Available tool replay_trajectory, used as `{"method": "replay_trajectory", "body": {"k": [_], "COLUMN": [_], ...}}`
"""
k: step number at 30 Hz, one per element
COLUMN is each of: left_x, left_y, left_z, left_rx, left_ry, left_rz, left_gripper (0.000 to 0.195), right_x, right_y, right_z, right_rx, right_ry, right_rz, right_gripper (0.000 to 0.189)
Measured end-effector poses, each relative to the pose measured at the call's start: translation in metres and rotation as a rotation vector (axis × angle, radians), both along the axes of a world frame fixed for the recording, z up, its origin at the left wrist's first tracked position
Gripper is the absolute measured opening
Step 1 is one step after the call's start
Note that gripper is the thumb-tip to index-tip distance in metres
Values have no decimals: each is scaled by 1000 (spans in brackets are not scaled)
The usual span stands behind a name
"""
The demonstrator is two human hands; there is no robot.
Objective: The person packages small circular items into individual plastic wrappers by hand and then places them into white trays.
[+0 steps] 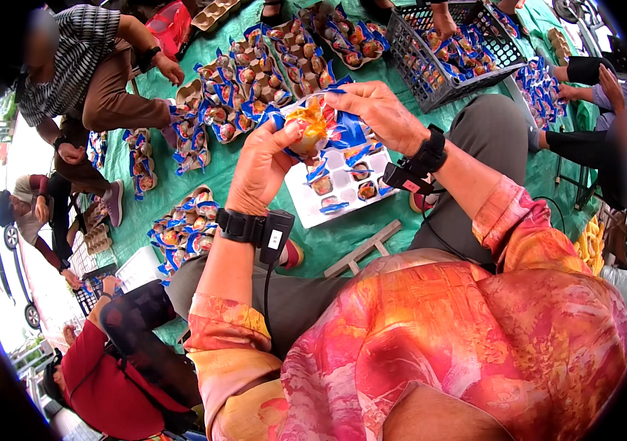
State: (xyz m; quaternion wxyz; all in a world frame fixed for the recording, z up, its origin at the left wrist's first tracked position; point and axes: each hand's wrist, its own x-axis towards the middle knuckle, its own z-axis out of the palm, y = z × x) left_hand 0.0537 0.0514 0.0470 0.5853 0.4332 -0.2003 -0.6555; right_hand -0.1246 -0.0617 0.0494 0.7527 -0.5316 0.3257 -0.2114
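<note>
Both my hands hold one clear plastic packet (311,132) with blue and red printing and a round, egg-like item inside. My left hand (263,172) grips its lower left side, the thumb lying over the front. With thumb and fingers, my right hand (381,114) pinches the packet's upper blue edge. Just below the packet, a white compartment tray (313,216) lies on the green tarpaulin (258,220). Several similar packets, such as a wrapped one (367,191), sit in its cells. My hands and the raised packet hide the tray's upper part.
Brown egg trays (261,65) of wrapped packets stand beyond my hands. A black plastic crate (421,82) holds more packets; another person's hand (444,25) reaches in. Near my knees lies a wooden frame (366,248). People sit on both sides, including one in a red top (105,386).
</note>
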Motion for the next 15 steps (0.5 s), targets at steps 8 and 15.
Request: {"method": "replay_trajectory", "body": {"k": [8,15], "left_x": [15,5], "left_y": [3,5], "left_z": [-6,-5], "left_rx": [143,170], "left_ry": [109,-24], "left_rz": [-52,-209], "left_gripper": [41,60], "right_x": [-3,0], "right_y": [-12,5], "right_z": [0,-13], "right_rx": [-849,-289], "right_ry": [-109,-37], "right_rz": [18,94], "right_gripper": [49,14]}}
